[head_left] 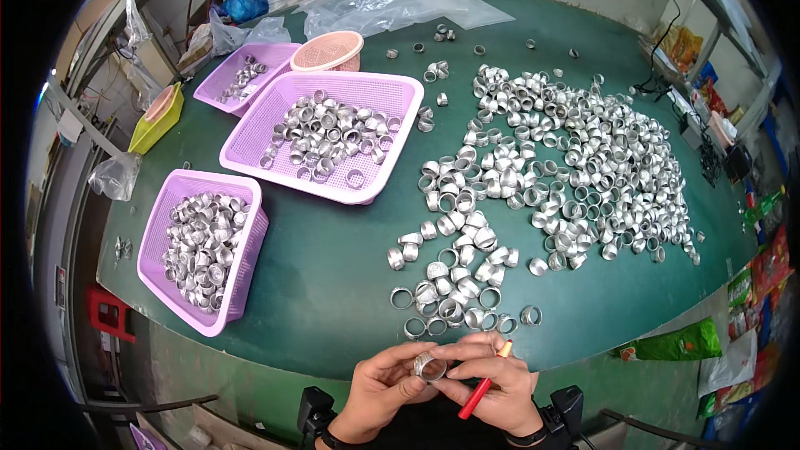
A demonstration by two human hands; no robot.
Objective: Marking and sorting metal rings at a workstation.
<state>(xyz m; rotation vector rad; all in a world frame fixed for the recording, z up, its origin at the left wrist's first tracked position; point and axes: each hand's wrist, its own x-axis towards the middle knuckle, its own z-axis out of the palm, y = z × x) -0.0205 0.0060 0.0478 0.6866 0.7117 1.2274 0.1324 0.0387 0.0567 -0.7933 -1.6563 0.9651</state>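
Note:
Close to the table's front edge, a silvery metal ring (431, 367) is pinched between the fingers of my left hand (379, 392). My right hand (500, 387) touches the same ring with its fingertips and also grips a red pen (475, 398) with a pale tip, slanting across the fingers. Just beyond my hands lies a loose cluster of similar metal rings (450, 287), which runs into a large heap of rings (617, 167) on the right side of the green table (325, 283).
At left, a purple basket (257, 225) holds many rings. Behind it stand a larger purple basket (237, 146) with rings, a smaller one (208, 87), a round pink basket (333, 46) and a yellow basket (158, 125). Clear plastic sheeting (400, 8) covers the far edge; cables (708, 158) hang at right.

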